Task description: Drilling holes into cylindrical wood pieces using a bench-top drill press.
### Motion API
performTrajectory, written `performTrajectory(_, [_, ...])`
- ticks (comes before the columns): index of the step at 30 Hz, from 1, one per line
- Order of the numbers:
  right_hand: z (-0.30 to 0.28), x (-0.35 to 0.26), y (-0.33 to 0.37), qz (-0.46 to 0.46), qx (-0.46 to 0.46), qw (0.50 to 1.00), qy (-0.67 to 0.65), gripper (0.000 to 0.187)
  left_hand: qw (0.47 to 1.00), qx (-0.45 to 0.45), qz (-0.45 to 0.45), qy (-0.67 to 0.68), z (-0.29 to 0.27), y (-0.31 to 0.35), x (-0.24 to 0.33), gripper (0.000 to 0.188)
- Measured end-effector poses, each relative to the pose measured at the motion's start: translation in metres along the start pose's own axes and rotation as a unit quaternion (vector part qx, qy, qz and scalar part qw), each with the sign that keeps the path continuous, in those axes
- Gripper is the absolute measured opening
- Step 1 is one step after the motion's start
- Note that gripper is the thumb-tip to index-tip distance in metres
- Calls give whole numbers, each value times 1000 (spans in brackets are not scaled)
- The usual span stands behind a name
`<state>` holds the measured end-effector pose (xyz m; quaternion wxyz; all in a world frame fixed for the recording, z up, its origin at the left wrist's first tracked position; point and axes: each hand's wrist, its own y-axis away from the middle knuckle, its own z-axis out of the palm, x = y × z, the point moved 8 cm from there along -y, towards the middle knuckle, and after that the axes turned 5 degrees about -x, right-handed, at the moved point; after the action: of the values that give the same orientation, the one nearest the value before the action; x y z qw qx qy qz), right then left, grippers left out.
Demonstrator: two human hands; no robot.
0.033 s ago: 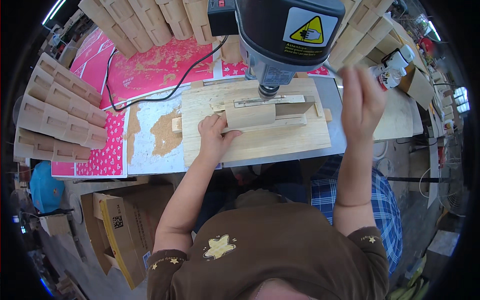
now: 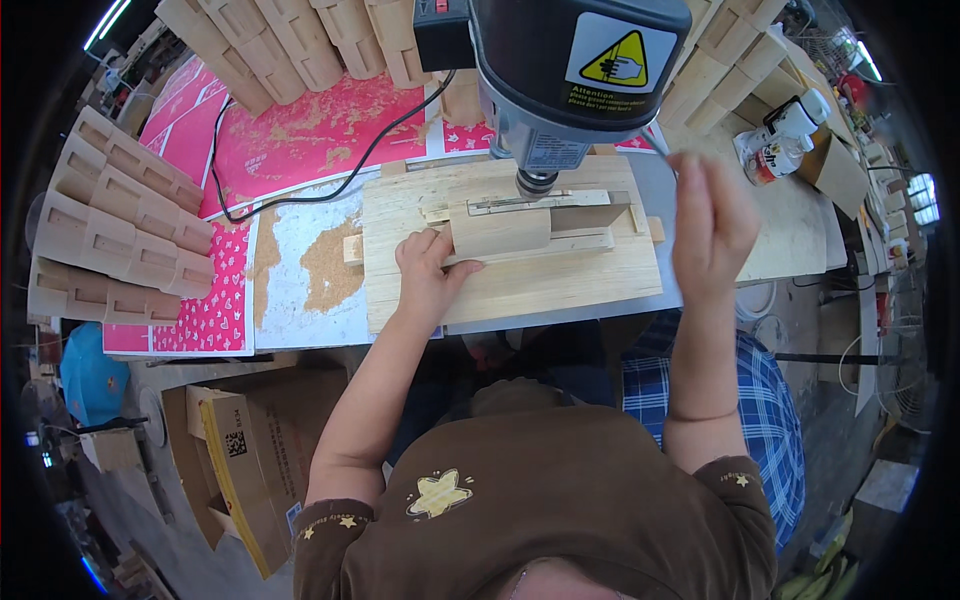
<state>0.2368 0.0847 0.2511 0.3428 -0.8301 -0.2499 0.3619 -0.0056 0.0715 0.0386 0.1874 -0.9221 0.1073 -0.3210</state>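
A pale wooden block (image 2: 500, 228) with a curved face lies in a wooden jig (image 2: 585, 242) on a flat board (image 2: 540, 285). At the block's left end my left hand (image 2: 428, 265) is closed on it, thumb along the near side. Above the block hangs the chuck (image 2: 536, 183) of a drill press (image 2: 575, 70) with a dark housing; whether a bit touches the wood is hidden. My right hand (image 2: 715, 225) is raised at the right of the machine, its fingers curled at the end of a thin metal lever (image 2: 656, 142).
Stacks of slotted wooden pieces (image 2: 125, 235) stand at left and more (image 2: 300, 45) at the back. A black cable (image 2: 330, 190) curves over the sawdust-strewn pink sheet (image 2: 320, 130). White bottles (image 2: 780, 150) stand at right. A cardboard box (image 2: 250, 460) sits below at left.
My right hand has come down a little toward me and slightly left, and the lever has swung with it. My left hand and the block have stayed put.
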Motion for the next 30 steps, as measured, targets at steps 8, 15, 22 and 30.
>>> performTrajectory(8, [52,36,62,-64,15,998,-5,11,1000,6,-1,15,3,-1,-1,59])
performTrajectory(15, [3,9,9,-69,41,996,-36,6,1000,-5,-12,7,1,-2,3,57])
performTrajectory(22, [25,38,-126,81,-9,997,6,30,1000,-1,3,-1,29,-18,31,56])
performTrajectory(30, [-5,3,-44,20,-36,999,-18,15,1000,2,-7,-10,25,-13,28,56])
